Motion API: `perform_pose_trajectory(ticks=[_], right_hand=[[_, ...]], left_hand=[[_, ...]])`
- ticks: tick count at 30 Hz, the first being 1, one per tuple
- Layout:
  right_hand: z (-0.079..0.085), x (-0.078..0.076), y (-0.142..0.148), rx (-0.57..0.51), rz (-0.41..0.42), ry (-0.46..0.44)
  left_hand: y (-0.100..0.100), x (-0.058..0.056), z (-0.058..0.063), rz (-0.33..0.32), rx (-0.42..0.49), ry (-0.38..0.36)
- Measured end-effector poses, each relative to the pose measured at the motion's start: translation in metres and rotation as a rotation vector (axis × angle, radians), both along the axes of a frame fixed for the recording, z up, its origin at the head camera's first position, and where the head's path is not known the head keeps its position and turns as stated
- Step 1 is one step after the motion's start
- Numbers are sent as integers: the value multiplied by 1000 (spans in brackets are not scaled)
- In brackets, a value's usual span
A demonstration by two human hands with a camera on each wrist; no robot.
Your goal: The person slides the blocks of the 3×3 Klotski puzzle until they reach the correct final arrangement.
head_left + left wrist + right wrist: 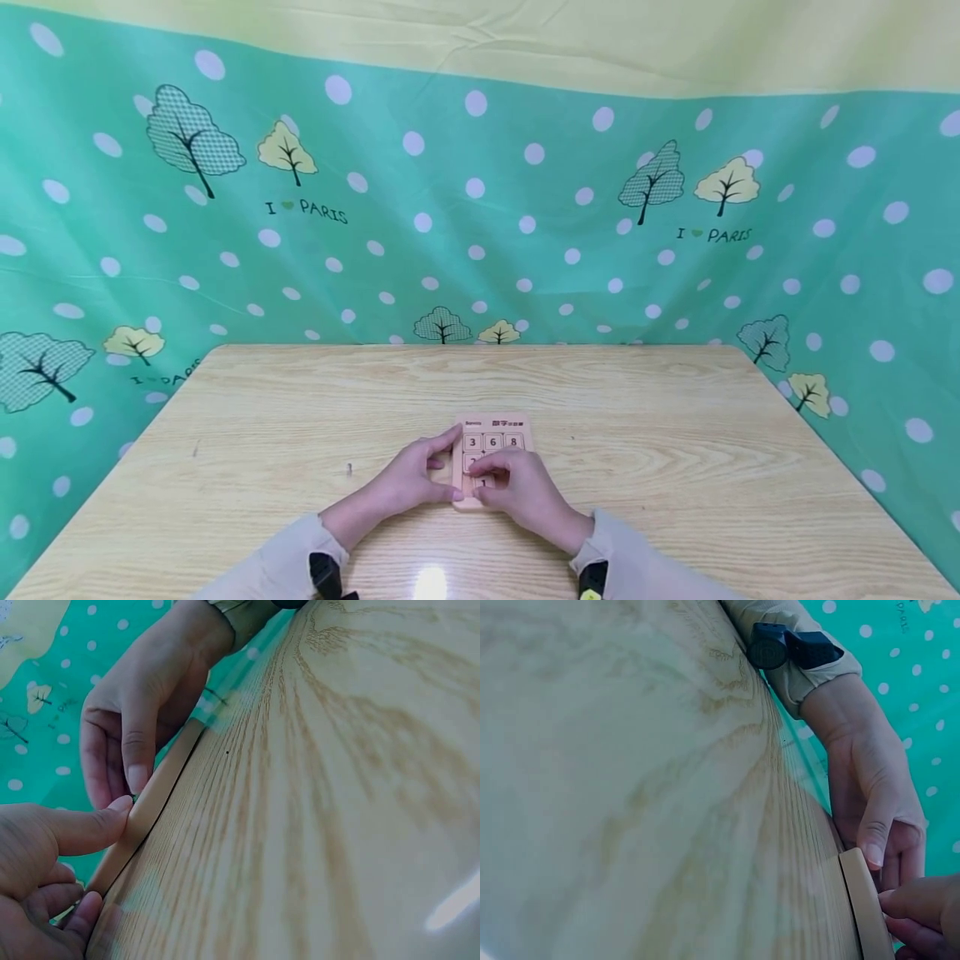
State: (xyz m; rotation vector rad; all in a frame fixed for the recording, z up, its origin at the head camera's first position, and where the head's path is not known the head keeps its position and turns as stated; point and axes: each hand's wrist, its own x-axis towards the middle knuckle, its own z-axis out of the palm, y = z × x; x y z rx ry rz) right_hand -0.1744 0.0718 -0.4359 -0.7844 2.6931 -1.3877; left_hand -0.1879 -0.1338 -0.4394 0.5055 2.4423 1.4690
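Observation:
A pale wooden number slide puzzle lies flat on the table, its top row of tiles reading 3, 6, 8. My left hand holds the board by its left side, index fingertip near the upper corner and thumb at the lower one. Over the lower rows, my right hand touches the tiles with index finger and thumb, around the 1 tile. It covers the tiles at the lower right. From the left wrist view, the left thumb rests on the board's near edge, below the right hand.
The wood-grain table stretches out around the board on all sides. A small dark mark shows left of the hands. Behind the table hangs a green dotted cloth with printed trees. Dark wrist cameras sit on both sleeves.

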Motion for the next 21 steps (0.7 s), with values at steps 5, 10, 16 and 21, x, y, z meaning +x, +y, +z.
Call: perform_pose_trajectory(ticks=[5,10,16,21], right_hand=[[0,1,8,15,-5,2],[1,1,14,19,-20,-7],[-2,-1,16,4,-22,-28],[-4,-4,17,-31,-36,-37]], left_hand=[[1,0,0,4,-5,-2],[0,0,1,12,-9,-6],[0,0,2,14,-9,-5],[0,1,3,11,-13,-5]])
